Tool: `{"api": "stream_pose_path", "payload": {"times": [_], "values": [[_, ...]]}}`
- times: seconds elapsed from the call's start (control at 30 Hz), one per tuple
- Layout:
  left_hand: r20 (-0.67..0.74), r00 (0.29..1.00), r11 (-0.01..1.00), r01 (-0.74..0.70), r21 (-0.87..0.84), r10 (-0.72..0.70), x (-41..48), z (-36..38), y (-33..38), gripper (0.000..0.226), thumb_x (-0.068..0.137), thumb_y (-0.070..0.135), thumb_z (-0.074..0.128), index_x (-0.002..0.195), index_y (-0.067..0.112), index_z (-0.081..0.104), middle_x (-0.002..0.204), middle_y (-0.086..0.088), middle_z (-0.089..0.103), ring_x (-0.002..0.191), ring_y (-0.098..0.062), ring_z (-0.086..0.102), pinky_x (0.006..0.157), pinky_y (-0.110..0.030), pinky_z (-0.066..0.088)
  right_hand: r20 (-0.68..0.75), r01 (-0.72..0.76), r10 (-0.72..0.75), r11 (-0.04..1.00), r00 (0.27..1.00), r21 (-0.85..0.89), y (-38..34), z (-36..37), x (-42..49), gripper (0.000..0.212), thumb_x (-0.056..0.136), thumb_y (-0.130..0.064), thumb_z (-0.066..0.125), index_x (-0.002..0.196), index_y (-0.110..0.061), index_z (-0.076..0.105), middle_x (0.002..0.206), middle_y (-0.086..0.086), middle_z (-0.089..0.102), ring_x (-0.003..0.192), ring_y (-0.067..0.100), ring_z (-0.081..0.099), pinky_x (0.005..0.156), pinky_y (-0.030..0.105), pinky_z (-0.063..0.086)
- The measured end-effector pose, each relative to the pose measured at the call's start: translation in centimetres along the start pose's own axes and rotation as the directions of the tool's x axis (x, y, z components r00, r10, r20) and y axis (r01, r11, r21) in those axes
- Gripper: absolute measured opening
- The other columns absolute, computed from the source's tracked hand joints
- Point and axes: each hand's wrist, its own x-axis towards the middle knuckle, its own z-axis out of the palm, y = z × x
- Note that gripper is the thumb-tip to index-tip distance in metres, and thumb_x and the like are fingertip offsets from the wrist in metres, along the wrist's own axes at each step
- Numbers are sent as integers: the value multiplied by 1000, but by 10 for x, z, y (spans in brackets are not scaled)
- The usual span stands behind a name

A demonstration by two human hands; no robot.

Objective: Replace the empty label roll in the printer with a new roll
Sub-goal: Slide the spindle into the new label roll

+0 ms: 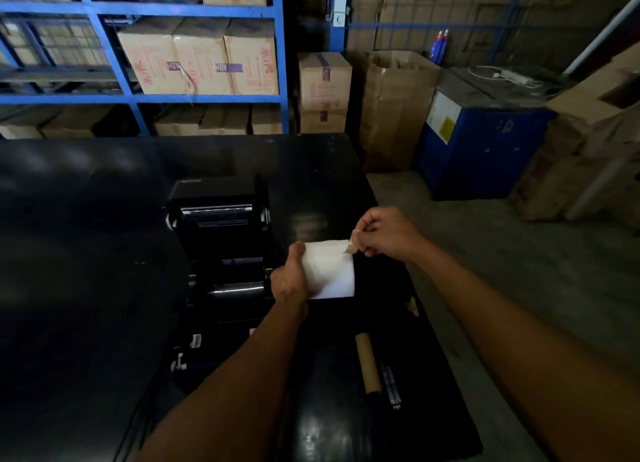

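Observation:
A white new label roll [330, 269] is held above the black table, just right of the open black label printer [221, 250]. My left hand [289, 280] grips the roll's left end. My right hand [384, 233] pinches a strip of brownish tape [351, 243] at the roll's upper right corner, lifted partly off the paper. A bare cardboard core [367, 363], the empty roll, lies on the table near the front right, beside a dark spindle rod [391, 387].
The black table [86, 236] ends at its right edge close to my right arm, with concrete floor beyond. Blue shelving [138, 10] with cardboard boxes stands behind. A blue cabinet [481, 150] and stacked cartons stand at the right.

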Motion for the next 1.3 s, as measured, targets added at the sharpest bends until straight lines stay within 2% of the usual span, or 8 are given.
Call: {"api": "stream_pose_path", "payload": {"times": [0.27,0.33,0.47,0.6,0.77,0.97,1.1,1.3], "values": [[-118,993,999,-4,-42,-1,25,33,-1,44,70,56,69,66,18,48,77,-2,56,69,-19,59,62,-32,53,47,-99,111,974,993,-202,79,3,53,37,73,1,77,107,-8,64,81,11,72,66,16,70,58,30,57],[-118,993,999,16,-47,-21,27,39,-1,41,70,55,70,68,19,50,79,-3,59,72,-22,62,70,-40,57,107,-102,140,948,984,-302,97,9,59,32,67,2,78,98,-5,73,89,17,76,77,24,70,73,37,60],[-154,987,999,28,-46,-35,33,51,-7,40,70,53,70,69,19,51,78,-5,60,72,-26,64,72,-49,60,249,-54,170,909,954,-413,127,25,64,25,59,6,81,68,-14,71,78,10,76,62,10,67,55,17,51],[-179,983,999,43,-32,-48,38,57,-16,40,72,54,70,70,18,50,80,-6,61,71,-25,65,62,-42,60,294,-16,174,883,940,-469,148,36,71,26,63,6,79,67,-17,67,83,12,77,80,21,73,77,34,60],[-197,980,999,25,-29,-30,40,62,-21,38,73,52,69,68,18,53,75,-4,62,66,-21,64,60,-33,56,253,-20,156,883,955,-469,155,39,79,30,72,6,70,65,-22,60,86,17,75,83,30,73,81,41,60],[-190,982,999,26,29,-20,26,66,-40,37,73,52,70,68,19,54,75,-2,63,66,-19,64,53,-27,51,118,-147,232,860,966,-489,163,38,54,35,81,-14,69,109,-13,48,117,20,50,105,40,59,93,46,51],[-199,979,998,49,27,-43,29,62,-35,41,68,56,71,70,18,55,80,-5,63,73,-25,66,71,-41,59,71,-208,269,864,961,-459,158,40,58,62,79,-12,76,130,-4,41,129,24,51,118,39,55,100,44,47],[-200,980,1000,7,4,-7,24,54,-30,39,69,53,71,69,18,55,77,-4,61,70,-24,65,70,-43,60,62,-272,319,881,946,-387,153,28,37,29,78,-14,78,98,-8,57,108,19,67,97,34,67,84,43,57]]}}
